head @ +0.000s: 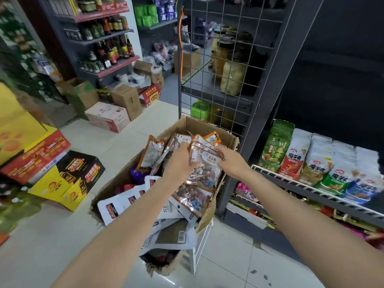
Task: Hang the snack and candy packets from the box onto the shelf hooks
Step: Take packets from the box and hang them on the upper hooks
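Both hands, left hand [180,161] and right hand [229,161], are pinching a fanned stack of candy packets [204,163] over the cardboard box [207,125]. Glossy, crinkly plastic looks light but slippery; gripping the stiff top seams seems wisest. Behind is standing a wire grid panel [224,59].

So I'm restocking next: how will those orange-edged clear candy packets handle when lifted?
The orange-edged clear candy packets are probably floppy: thin film, overlapping loosely in the brown cardboard box. Likely a bit heavy for their size, packed with pebble-like sweets. The glossy film may slide, since both left hand and right hand hold the fan.
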Motion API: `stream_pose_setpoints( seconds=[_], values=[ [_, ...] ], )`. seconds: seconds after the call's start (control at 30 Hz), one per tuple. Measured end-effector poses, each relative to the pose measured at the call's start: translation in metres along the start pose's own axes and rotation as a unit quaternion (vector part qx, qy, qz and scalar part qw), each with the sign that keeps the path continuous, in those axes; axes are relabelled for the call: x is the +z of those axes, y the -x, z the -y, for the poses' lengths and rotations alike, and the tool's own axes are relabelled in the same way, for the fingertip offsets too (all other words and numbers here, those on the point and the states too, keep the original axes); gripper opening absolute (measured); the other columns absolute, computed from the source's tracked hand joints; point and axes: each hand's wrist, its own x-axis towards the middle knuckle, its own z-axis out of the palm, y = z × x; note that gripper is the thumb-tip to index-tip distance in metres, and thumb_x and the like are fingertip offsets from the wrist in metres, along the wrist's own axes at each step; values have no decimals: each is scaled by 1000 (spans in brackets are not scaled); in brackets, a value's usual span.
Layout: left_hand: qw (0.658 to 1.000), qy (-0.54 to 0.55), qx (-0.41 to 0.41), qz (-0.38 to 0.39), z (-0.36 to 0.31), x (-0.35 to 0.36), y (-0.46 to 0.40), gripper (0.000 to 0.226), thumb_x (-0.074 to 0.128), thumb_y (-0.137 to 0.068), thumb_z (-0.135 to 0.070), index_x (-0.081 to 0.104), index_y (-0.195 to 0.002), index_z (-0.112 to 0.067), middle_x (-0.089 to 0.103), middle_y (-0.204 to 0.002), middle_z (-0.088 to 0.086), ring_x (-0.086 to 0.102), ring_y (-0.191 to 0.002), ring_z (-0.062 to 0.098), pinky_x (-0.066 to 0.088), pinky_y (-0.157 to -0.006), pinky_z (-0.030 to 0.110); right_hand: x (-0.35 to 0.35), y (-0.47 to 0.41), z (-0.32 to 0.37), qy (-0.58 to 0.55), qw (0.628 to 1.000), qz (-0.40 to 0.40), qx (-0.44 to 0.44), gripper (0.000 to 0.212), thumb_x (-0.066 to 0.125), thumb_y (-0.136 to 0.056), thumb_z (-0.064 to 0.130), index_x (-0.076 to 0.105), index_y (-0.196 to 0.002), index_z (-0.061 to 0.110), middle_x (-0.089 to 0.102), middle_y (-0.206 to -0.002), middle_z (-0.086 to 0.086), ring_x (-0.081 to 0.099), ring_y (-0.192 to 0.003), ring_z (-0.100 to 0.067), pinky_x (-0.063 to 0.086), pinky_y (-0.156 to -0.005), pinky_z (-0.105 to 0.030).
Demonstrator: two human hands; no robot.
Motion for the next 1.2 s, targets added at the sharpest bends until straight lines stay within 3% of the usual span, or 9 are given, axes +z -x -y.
stream_pose_setpoints(
  seconds=[0.1, 0.3, 0.47, 0.57, 0.73, 0.83, 1.0, 1.13, 1.2],
  values=[
    [1000, -10, -17, -15, -2, 2, -1, 25, 69, -84, -17, 55, -103, -7, 57, -82, 0, 54, -76, 15, 38, -59, 12, -5, -13, -4, 11, 1000, 14, -6, 50, 52, -90, 10, 42, -138, 7, 46, -136, -14, 49, -120, -29, 39, -93, -30],
    [994, -13, -52, -97, -8, -7, 8, 17, 58, -92, -13, 56, -107, -6, 58, -95, 2, 50, -87, 13, 33, -72, 17, -2, -26, -15, -69, 997, -20, -34, 32, 50, -96, 22, 47, -126, 14, 53, -112, -2, 53, -99, -21, 41, -80, -31],
    [988, 5, -103, -119, -7, -6, 24, 17, 52, -95, -13, 52, -111, -9, 63, -103, 8, 58, -101, 23, 39, -78, 22, 2, -38, -19, -50, 995, -68, -56, 23, 41, -100, 28, 56, -109, 14, 60, -105, -9, 59, -94, -29, 43, -72, -34],
    [980, 35, -118, -157, -7, -5, 35, 19, 51, -95, -13, 52, -113, -7, 61, -97, 8, 58, -95, 23, 40, -74, 26, -3, -47, -18, -43, 995, -41, -76, 20, 51, -97, 24, 65, -102, 12, 63, -107, -9, 60, -97, -26, 47, -79, -35],
    [963, 63, -124, -229, -23, -12, 48, 16, 49, -96, -12, 54, -111, -9, 57, -93, 1, 55, -91, 16, 35, -73, 21, -13, -56, -12, -2, 995, 14, -102, 5, 63, -88, 12, 61, -83, 13, 65, -104, -9, 57, -103, -26, 46, -84, -34],
    [963, 69, -78, -247, -35, -28, 45, 6, 48, -95, -15, 53, -99, -17, 60, -92, 3, 57, -85, 16, 37, -70, 23, -30, -46, 0, -36, 986, -18, -163, 8, 60, -90, 18, 56, -84, 21, 64, -99, -1, 57, -98, -22, 46, -85, -40],
    [972, 88, 5, -216, -71, -51, 28, 22, 52, -95, -26, 56, -108, -9, 64, -98, 10, 58, -92, 24, 45, -81, 38, -93, -6, 14, -166, 958, -83, -218, 16, 62, -90, 11, 54, -80, 20, 60, -75, 9, 55, -74, -5, 41, -70, -25],
    [975, 150, 93, -135, -125, -52, 8, 14, 54, -94, -24, 57, -100, -12, 65, -91, 1, 60, -82, 7, 48, -78, 30, -158, 34, 10, -206, 940, -156, -223, 12, 65, -87, 8, 59, -79, 14, 62, -69, 6, 57, -69, -6, 45, -71, -26],
    [972, 155, 131, -120, -152, -47, 0, 13, 55, -93, -24, 56, -92, -10, 64, -84, 1, 60, -76, 9, 48, -74, 33, -188, 55, 7, -214, 935, -175, -222, 10, 67, -85, 5, 62, -79, 11, 64, -68, 3, 60, -67, -4, 47, -68, -23]
  ],
)
